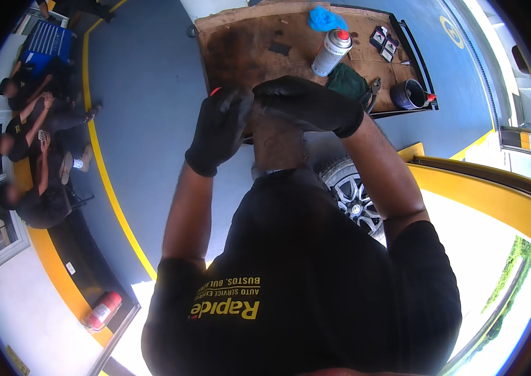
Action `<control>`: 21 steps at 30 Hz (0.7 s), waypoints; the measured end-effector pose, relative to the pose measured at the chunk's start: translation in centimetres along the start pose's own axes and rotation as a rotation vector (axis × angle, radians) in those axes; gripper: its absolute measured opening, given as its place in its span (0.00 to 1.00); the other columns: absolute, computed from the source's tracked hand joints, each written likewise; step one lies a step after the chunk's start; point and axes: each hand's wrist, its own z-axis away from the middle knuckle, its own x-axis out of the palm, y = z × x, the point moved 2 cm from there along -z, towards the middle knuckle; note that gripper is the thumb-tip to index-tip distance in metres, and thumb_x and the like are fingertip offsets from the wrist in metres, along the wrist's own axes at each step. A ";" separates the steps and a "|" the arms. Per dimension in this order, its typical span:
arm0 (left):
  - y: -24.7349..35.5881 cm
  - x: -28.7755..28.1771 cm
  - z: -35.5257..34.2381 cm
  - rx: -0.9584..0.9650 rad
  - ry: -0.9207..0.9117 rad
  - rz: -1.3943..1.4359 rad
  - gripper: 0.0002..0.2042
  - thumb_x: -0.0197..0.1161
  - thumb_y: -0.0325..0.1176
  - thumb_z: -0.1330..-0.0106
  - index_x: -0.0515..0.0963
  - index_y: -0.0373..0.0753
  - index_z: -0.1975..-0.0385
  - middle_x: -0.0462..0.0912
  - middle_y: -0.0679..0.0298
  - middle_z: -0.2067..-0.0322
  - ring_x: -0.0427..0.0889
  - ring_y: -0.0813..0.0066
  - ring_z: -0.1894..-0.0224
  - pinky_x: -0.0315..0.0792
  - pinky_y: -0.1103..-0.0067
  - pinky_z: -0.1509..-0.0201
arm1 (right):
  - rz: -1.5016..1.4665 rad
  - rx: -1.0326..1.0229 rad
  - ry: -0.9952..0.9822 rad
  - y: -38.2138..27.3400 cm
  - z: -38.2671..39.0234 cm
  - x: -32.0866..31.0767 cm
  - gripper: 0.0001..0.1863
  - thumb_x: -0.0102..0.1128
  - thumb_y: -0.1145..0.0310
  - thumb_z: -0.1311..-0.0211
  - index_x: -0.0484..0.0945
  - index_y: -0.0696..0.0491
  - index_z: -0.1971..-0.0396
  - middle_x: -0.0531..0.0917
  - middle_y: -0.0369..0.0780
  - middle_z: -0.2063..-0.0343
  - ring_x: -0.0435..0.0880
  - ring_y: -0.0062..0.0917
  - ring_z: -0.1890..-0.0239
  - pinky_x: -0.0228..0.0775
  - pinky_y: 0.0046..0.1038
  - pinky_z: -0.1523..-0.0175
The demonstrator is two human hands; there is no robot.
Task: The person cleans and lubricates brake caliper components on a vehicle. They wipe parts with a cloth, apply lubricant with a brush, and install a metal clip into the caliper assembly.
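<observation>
Both hands, in black gloves, meet in front of me at the near edge of a cardboard-covered worktop [234,47]. My left hand [218,125] is closed, with a small red piece [216,91] showing at its top; what it grips is hidden. My right hand [306,103] has its fingers curled against the left one, and I cannot make out what is in them. Below both hands is a brown, flat-sided piece [276,150]. Beyond my right hand stand a spray can [330,57] with a red cap and a dark green cloth [347,81], with pliers [373,91] beside it.
A blue cloth [325,19], small dark packs [384,42] and a tin [407,95] lie on the worktop. A wheel [356,207] is low at right. Several people [33,131] sit along the left wall, near a blue tool chest [43,41] and a red extinguisher [102,311].
</observation>
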 end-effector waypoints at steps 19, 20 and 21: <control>1.9 -1.3 -1.3 -0.518 0.016 0.361 0.15 0.54 0.42 0.20 0.76 0.37 0.65 0.71 0.67 0.74 0.69 0.78 0.71 0.63 0.79 0.67 | 0.457 -0.097 0.309 -4.3 -1.6 -0.2 0.09 0.67 0.69 0.44 0.81 0.53 0.63 0.83 0.41 0.67 0.84 0.39 0.63 0.74 0.38 0.57; 2.3 -1.7 -1.3 -0.506 0.001 0.344 0.15 0.55 0.42 0.20 0.75 0.37 0.65 0.70 0.68 0.74 0.67 0.78 0.71 0.61 0.79 0.67 | 0.413 -0.091 0.311 -4.6 -1.6 0.1 0.09 0.66 0.70 0.43 0.81 0.53 0.62 0.84 0.43 0.66 0.84 0.40 0.62 0.75 0.39 0.55; 2.5 -2.3 -1.5 -0.489 -0.006 0.323 0.15 0.55 0.42 0.20 0.74 0.38 0.66 0.69 0.68 0.74 0.66 0.79 0.72 0.60 0.79 0.68 | 0.382 -0.059 0.299 -4.0 -1.2 -0.2 0.10 0.65 0.70 0.41 0.81 0.54 0.60 0.84 0.44 0.65 0.84 0.42 0.60 0.75 0.40 0.54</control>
